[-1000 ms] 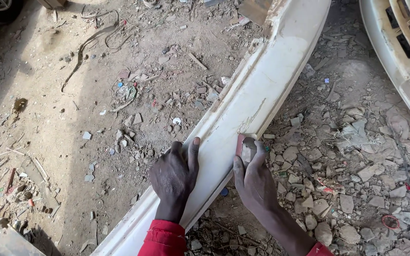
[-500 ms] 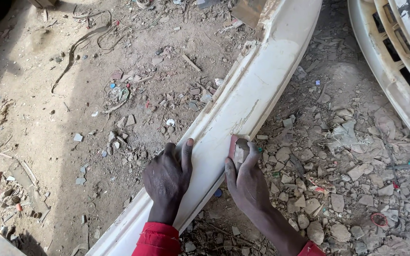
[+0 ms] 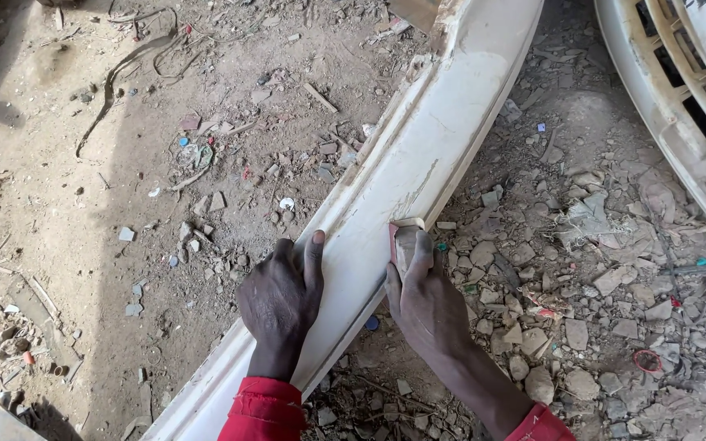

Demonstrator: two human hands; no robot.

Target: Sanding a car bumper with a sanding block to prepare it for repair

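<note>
- A long, cream-white plastic car bumper (image 3: 418, 163) lies diagonally across the dirt ground (image 3: 83, 245), its paint scuffed and streaked.
- A small folded piece of sandpaper (image 3: 403, 242) with a reddish edge lies flat on the bumper's right edge.
- Stones and broken rubble (image 3: 582, 269) lie to the right; another white, slotted body panel (image 3: 680, 90) sits at the upper right.
- The left hand (image 3: 281, 300) rests spread on the bumper, grip open.
- The right hand (image 3: 425, 298) presses the sandpaper down under its fingers, grip closed on it.
</note>
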